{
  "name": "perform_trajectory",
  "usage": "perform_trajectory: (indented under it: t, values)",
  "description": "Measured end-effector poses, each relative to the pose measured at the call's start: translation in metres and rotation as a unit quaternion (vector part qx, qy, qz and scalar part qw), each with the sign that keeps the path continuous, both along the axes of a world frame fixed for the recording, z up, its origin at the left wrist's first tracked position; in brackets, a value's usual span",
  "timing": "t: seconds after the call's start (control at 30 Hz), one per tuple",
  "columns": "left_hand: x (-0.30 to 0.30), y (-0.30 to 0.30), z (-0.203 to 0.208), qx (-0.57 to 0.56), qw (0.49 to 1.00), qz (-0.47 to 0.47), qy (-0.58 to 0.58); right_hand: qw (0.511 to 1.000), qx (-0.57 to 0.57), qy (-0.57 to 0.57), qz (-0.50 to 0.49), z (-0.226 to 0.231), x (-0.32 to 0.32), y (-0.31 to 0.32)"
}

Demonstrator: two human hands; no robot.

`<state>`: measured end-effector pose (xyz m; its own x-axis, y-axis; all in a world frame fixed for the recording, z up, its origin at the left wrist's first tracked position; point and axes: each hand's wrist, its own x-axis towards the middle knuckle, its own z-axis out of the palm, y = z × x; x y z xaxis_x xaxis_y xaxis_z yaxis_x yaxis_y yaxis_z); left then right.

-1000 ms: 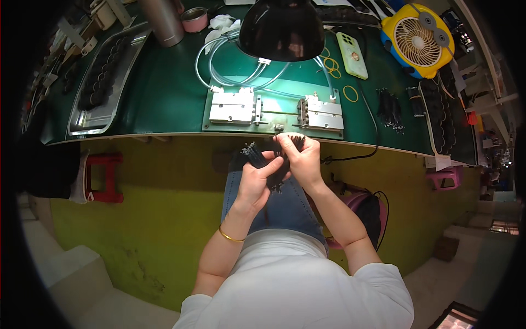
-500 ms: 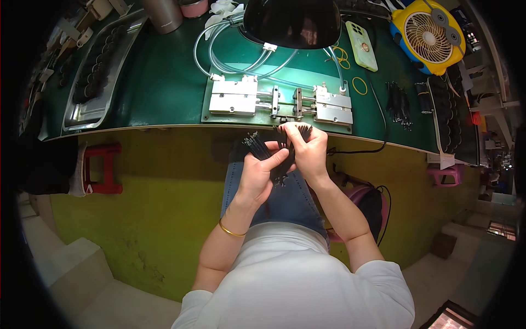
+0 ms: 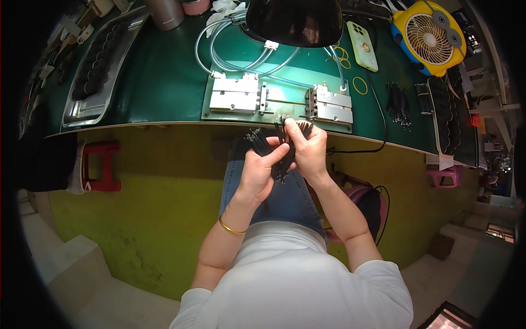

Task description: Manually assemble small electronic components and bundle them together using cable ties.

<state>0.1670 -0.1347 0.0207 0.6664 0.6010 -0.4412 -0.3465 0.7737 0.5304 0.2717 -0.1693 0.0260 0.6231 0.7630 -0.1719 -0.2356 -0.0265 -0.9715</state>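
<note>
My left hand (image 3: 259,167) is closed around a bundle of short black wires (image 3: 256,141) with shiny tips, in front of the bench edge. My right hand (image 3: 310,151) is closed too, thumb and fingers pinching more black wires (image 3: 280,130) that fan out by its fingertips. The two hands almost meet. Just beyond the right fingertips is a small metal piece at the front of a pneumatic fixture, with a silver left cylinder block (image 3: 234,95) and a silver right cylinder block (image 3: 333,105). A gap lies between their jaws. The exact wire ends under my fingers are hidden.
A black lamp shade (image 3: 295,22) hangs over the fixture, and clear air hoses (image 3: 211,52) loop behind it. Rightward lie a phone (image 3: 361,46), a yellow fan (image 3: 428,37) and loose black wires (image 3: 399,104). A metal tray (image 3: 104,104) of black coils sits left.
The fixture's two jaws have drawn apart, each back toward its own cylinder block. My right fingertips have shifted slightly forward to the fixture's front; my left hand stays nearly still.
</note>
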Motion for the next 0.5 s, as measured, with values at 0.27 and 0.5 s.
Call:
perform_trajectory:
  t: [0.27, 0.5]
  values:
    - [-0.003, 0.0, -0.005, 0.012, 1.0, -0.002, 0.009, 0.998, -0.005, -0.055, -0.001, 0.019, -0.009, 0.001]
    - [-0.001, -0.001, -0.003, 0.002, 1.0, 0.01, -0.004, 0.997, -0.005, -0.079, -0.02, 0.006, -0.003, 0.003]
